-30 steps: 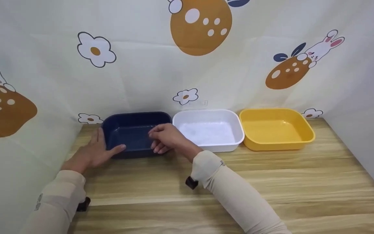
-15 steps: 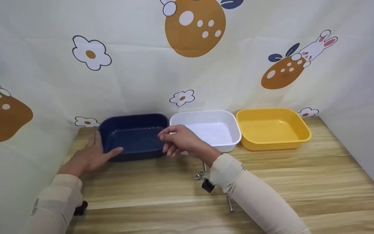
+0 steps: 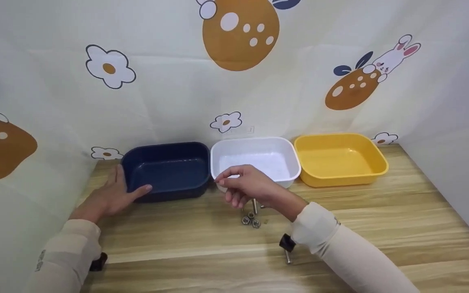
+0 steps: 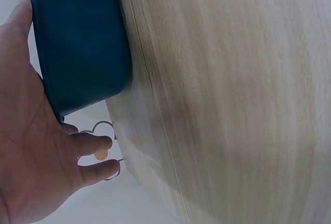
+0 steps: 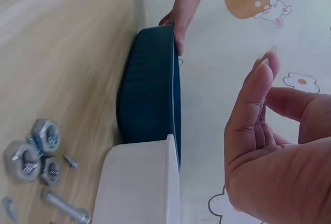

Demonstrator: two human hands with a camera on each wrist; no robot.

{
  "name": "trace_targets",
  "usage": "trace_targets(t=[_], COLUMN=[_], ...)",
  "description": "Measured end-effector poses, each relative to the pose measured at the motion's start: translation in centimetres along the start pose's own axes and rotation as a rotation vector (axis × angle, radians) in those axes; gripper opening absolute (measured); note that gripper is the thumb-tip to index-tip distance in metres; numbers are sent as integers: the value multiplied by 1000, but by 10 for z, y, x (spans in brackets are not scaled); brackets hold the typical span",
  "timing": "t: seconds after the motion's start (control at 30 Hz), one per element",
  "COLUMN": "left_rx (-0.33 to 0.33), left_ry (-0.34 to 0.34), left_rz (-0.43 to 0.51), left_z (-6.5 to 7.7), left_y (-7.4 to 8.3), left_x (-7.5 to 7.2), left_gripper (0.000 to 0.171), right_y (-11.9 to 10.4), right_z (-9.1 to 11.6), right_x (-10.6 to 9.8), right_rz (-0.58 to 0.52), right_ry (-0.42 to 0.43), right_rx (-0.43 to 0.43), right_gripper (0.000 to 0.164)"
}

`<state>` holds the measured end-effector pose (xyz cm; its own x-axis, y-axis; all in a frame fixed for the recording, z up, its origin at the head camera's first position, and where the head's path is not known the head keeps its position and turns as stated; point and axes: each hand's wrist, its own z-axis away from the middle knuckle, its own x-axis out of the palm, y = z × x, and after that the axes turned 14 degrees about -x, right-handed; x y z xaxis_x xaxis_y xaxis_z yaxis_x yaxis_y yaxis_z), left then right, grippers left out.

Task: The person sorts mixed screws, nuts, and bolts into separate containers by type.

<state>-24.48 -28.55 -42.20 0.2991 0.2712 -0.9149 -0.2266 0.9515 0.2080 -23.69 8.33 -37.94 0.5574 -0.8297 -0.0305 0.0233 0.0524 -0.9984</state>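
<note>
My left hand (image 3: 114, 195) rests against the left front corner of a navy blue tray (image 3: 167, 195), thumb over the rim and fingers along the outer side. In the left wrist view those fingers (image 4: 93, 144) stretch past the tray. My right hand (image 3: 246, 185) hovers before a white tray (image 3: 255, 142). Its thumb and index tips come together and the other fingers bend loosely. The right wrist view lets no object be made out at the fingertips (image 5: 266, 69); something tiny could be hidden there. Below this hand lie several hex nuts (image 3: 256, 224) and a bolt (image 3: 255, 206).
A yellow tray (image 3: 342, 182) stands at the right of the row, beside the white one. Another bolt (image 3: 288, 257) lies nearer the front, partly under the right wrist camera. Small screws (image 5: 71, 161) lie by the nuts. A patterned cloth (image 3: 169, 89) backs the wooden table (image 3: 177, 244).
My right hand has moved right, from over the navy tray to before the white tray, uncovering the nuts and bolts. The left hand stays on the navy tray. The view shifted slightly.
</note>
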Motion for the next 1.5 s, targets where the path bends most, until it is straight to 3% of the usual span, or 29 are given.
trace_targets(t=[0.3,0.7,1.1,1.5], left_rx=[7,9,-2,4], left_ry=[-6,-14,-40,-46], left_rz=[-20,-15,-20,-29], left_z=[0,-1,2,0], left_y=[-4,-2,2,1], left_x=[-2,-5,-3,-3], left_gripper=[123,123,122,121], right_y=[6,22,50,73], right_z=[31,74,93,95], right_x=[-14,-64,-93,-91], right_rz=[7,113,184,251], right_ry=[-43,-197,-393,-487], right_rx=[7,119,257,346], right_gripper=[25,29,30,20])
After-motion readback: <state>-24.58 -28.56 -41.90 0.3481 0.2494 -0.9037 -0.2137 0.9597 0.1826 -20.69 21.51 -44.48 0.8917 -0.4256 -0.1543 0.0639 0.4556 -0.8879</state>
